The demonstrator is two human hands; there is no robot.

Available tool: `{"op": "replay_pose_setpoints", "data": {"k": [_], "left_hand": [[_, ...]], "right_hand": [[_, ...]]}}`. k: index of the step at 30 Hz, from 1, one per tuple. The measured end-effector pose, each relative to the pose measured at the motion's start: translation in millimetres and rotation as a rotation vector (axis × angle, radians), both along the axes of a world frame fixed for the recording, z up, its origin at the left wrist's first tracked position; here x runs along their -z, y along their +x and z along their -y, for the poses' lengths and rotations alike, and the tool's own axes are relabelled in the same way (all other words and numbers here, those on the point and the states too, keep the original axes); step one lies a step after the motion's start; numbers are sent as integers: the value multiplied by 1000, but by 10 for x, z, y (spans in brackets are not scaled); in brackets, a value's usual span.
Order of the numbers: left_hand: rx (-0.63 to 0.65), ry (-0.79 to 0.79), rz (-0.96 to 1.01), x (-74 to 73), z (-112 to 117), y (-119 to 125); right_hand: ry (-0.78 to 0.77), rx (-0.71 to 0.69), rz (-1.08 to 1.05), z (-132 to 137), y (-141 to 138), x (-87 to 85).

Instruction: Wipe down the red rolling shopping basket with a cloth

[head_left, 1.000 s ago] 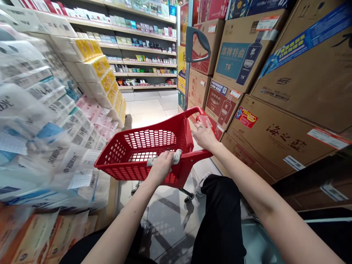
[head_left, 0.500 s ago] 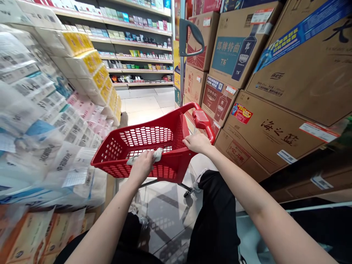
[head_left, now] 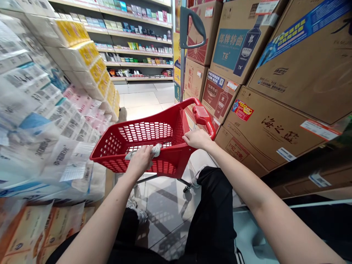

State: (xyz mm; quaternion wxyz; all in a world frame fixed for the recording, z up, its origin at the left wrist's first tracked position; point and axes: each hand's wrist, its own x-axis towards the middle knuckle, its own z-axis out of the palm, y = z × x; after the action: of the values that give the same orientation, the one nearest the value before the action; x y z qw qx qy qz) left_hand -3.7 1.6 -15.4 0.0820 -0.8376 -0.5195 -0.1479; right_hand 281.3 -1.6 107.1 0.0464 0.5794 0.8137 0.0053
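A red plastic shopping basket on wheels (head_left: 115,146) stands in the aisle in front of me, its inside bare. My left hand (head_left: 141,161) is closed on a grey-white cloth (head_left: 155,149) and presses it onto the basket's near rim. My right hand (head_left: 196,138) is wrapped over the rim's right corner, just below the red folding handle (head_left: 203,117). A grey pull handle (head_left: 189,27) rises on a pole behind the basket.
Stacked brown cartons (head_left: 275,73) wall the right side. Wrapped packs of tissue paper (head_left: 46,110) pile up on the left. Store shelves (head_left: 137,40) cross the far end of the tiled aisle (head_left: 143,99). My black-trousered legs are below.
My left hand with the cloth slid left along the near rim. My right hand came off the red handle and settled on the rim's corner. The view shifted slightly.
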Motion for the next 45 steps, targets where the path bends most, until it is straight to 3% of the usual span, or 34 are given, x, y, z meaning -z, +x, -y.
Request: {"op": "replay_pose_setpoints", "data": {"k": [4, 7, 14, 17, 19, 25, 28, 32, 40, 45], "left_hand": [[-60, 5, -44, 118, -79, -325], [-87, 18, -63, 124, -58, -317], [82, 32, 39, -139, 120, 639], [91, 37, 58, -183, 138, 797], [87, 34, 57, -161, 123, 719], [-38, 62, -55, 1, 52, 98], [-90, 71, -114, 33, 52, -83], [-105, 62, -128, 1, 74, -2], [81, 1, 14, -166, 66, 565], [63, 17, 49, -94, 53, 438]], "right_hand": [[21, -5, 5, 14, 5, -19], [33, -54, 26, 25, -16, -19], [66, -178, 55, 31, -48, 19], [81, -185, 74, 35, -30, 31], [92, -179, 78, 37, -16, 41], [99, -156, 71, 55, -18, 46], [90, -140, 70, 69, -33, 23], [64, -131, 77, 67, -35, 7], [45, -109, 45, 27, -66, 50], [60, -142, 64, 14, -13, 41]]}}
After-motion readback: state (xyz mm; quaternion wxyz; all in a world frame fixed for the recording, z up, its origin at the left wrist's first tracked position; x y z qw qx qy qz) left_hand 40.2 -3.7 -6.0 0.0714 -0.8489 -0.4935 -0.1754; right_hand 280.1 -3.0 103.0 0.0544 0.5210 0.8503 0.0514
